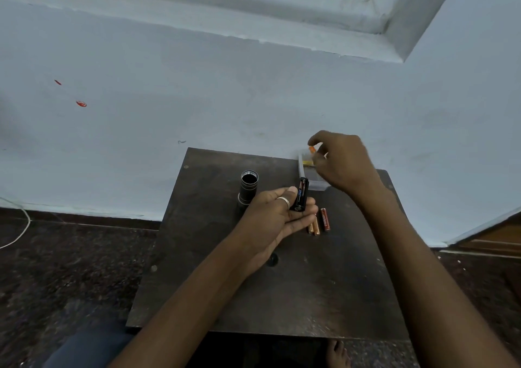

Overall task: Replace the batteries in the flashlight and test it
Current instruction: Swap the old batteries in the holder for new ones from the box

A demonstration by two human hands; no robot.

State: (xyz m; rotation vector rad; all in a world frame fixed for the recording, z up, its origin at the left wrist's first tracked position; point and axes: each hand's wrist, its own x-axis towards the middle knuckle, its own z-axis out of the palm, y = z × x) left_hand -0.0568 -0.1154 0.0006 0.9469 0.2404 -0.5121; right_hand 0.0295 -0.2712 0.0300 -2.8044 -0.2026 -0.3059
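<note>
Battery holder [301, 195] is gripped by left hand [277, 215] over the table [253, 297]. An orange-tipped battery [312, 150] is pinched by right hand [342, 164] above a clear box [306, 170]. Flashlight body [248, 188] stands beside three loose batteries [320, 222].

A: what's the person wearing, anything?

B: not much. Both forearms are bare, no sleeves showing. Left hand [275, 214] has a plain silver ring [283, 201] on one finger; right hand [342, 162] has nothing on it. Dark blue trousers [84, 350] at the bottom left, and a bare foot [338, 353] under the table.
</note>
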